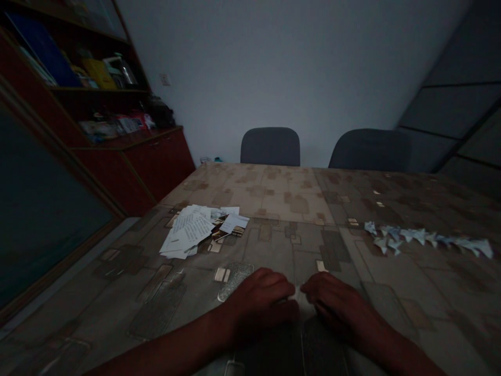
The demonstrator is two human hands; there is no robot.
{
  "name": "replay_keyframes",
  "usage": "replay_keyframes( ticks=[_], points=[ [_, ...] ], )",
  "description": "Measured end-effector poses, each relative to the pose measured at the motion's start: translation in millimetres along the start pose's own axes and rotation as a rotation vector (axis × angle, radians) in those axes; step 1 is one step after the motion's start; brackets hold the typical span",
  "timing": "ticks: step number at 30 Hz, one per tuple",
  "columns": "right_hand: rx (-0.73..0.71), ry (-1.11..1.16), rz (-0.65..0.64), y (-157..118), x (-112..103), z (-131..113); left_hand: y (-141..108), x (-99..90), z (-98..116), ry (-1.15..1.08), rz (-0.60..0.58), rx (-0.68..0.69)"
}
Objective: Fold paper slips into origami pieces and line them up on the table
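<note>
My left hand (266, 295) and my right hand (334, 297) are close together above the near edge of the table, fingers curled inward. Between their fingertips shows a small pale piece of paper (306, 310), dim and mostly covered by the fingers; its folds cannot be made out. Ahead and to the left lies a loose pile of printed paper sheets (190, 230), with several small picture cards (234, 223) at its right side. Off to the right, a row of small folded paper shapes (418, 236) with pointed tips stretches over the tablecloth.
A patterned cloth covers the table (274, 193). Behind its far edge stand two grey chairs, the left chair (270, 146) and the right chair (370, 150), against a pale wall. A red-brown cabinet (160, 164) with loaded shelves is at the left. The room is dim.
</note>
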State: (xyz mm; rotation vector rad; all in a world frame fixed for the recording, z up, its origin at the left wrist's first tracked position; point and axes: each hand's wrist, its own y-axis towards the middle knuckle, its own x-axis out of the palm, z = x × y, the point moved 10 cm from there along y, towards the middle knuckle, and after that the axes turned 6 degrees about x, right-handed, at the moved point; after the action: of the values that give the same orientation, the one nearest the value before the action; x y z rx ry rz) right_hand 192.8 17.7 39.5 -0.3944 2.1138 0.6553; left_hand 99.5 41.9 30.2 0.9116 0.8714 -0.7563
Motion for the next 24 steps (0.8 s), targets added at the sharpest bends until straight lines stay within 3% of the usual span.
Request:
replay_keyframes(
  ticks=[8,14,17,20,24],
  points=[
    [0.092,-0.075,-0.192,-3.3,1.7,-12.5,-3.0,-4.6,6.1,0.036,0.068,0.021],
    [0.329,-0.074,-0.166,-10.5,4.0,17.1,-6.9,-1.4,3.2,0.036,0.064,0.015],
    [0.262,-0.103,-0.169,-9.8,2.9,15.4,-7.4,1.3,5.3,0.036,0.062,0.036],
    [0.207,-0.125,-0.199,-8.3,1.4,4.8,-6.8,-1.2,2.9,-0.042,0.082,-0.027],
    [0.259,-0.086,-0.198,-8.5,2.7,1.4,-6.9,-5.2,-0.7,-0.095,0.078,-0.105]
  ],
)
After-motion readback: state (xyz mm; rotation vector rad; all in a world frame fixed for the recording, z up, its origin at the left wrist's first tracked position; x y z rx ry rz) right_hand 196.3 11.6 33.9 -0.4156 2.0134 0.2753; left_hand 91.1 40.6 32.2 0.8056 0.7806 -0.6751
